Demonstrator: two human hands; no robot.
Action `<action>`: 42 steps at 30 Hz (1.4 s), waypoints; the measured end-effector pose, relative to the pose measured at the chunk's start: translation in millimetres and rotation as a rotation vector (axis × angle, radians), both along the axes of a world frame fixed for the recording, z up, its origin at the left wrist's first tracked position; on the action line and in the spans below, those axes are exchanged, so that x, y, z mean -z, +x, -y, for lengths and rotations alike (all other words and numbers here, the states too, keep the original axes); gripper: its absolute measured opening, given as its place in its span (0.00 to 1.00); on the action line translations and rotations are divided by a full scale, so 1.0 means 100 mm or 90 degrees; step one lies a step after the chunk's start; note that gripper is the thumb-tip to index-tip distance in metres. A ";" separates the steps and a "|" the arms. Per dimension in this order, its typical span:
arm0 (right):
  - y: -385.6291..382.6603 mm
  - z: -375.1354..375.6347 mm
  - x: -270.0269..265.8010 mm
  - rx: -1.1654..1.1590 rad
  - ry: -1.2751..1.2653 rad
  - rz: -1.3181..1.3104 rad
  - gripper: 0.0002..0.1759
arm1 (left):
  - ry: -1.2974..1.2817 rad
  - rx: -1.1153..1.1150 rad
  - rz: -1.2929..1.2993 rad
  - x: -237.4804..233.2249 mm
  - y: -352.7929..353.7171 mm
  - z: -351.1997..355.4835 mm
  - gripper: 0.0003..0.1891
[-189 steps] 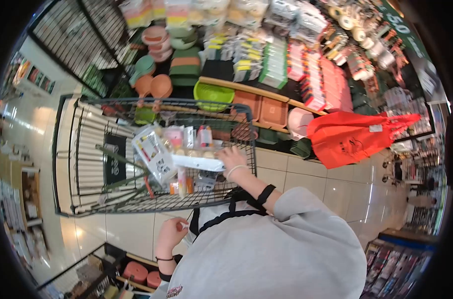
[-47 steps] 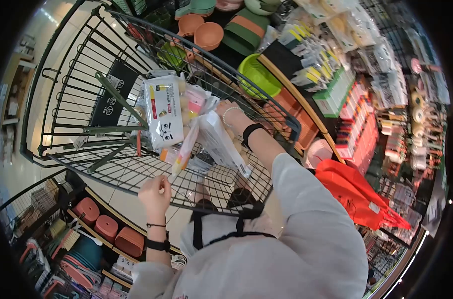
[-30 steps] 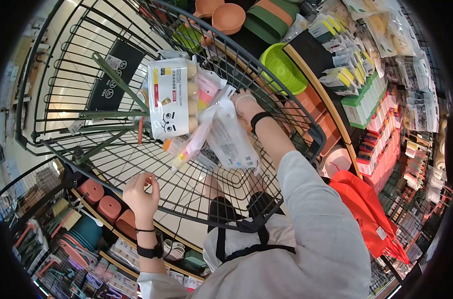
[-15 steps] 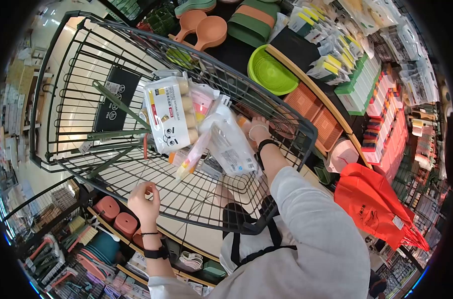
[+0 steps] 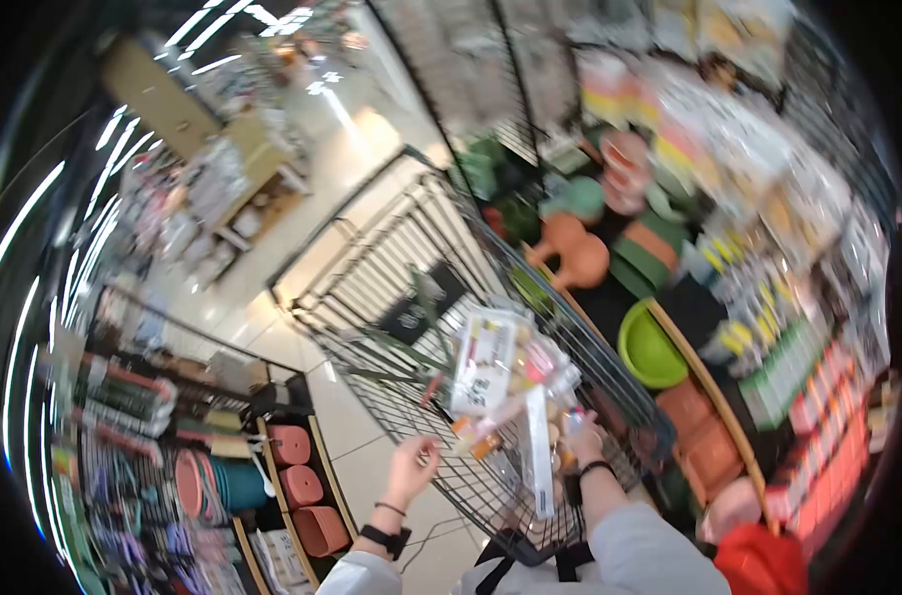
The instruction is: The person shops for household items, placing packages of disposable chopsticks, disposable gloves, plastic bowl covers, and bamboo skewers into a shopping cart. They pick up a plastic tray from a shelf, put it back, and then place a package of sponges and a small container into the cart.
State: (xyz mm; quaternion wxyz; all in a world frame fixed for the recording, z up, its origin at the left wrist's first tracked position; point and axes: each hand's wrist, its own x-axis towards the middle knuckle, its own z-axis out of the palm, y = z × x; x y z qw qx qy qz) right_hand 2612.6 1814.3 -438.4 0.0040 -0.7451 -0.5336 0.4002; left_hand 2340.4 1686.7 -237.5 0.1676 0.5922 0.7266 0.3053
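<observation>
The wire shopping cart [image 5: 376,288] holds several packages. Among them is a white pack with a printed smiling face [image 5: 485,362], with tan rolls along its side. Beside it a long, narrow white plastic package [image 5: 537,451] stands tilted. My right hand [image 5: 582,438] is inside the cart, just right of this package. Its fingers are curled around something small with a pale bluish patch, too blurred to name. My left hand [image 5: 411,468] hovers by the cart's left side, fingers curled in, with nothing visible in them. It wears a dark wristband and a watch [image 5: 384,540].
On the right shelf are a green basin [image 5: 653,345], brown-orange baskets [image 5: 704,436] and orange ladle-like items [image 5: 573,253]. A red bag [image 5: 763,563] hangs at lower right. Pink bins [image 5: 302,486] line the left shelf. Tiled floor [image 5: 361,461] runs between the shelves.
My view has lifted and swung left, showing more aisle and ceiling lights. In the cart, the clear-wrapped white package has turned narrow side up beside my right hand. My left hand stays curled.
</observation>
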 end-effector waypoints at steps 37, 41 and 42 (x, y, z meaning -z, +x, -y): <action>4.06 0.74 -0.64 0.518 0.466 -0.010 0.45 | -0.843 0.004 0.323 0.59 0.97 2.00 0.24; 4.45 0.73 -1.20 0.444 0.286 0.186 0.46 | -0.874 0.011 0.295 0.52 0.95 1.93 0.24; 4.56 0.68 -1.17 0.411 0.279 0.207 0.45 | -0.881 0.013 0.290 0.49 0.94 1.93 0.25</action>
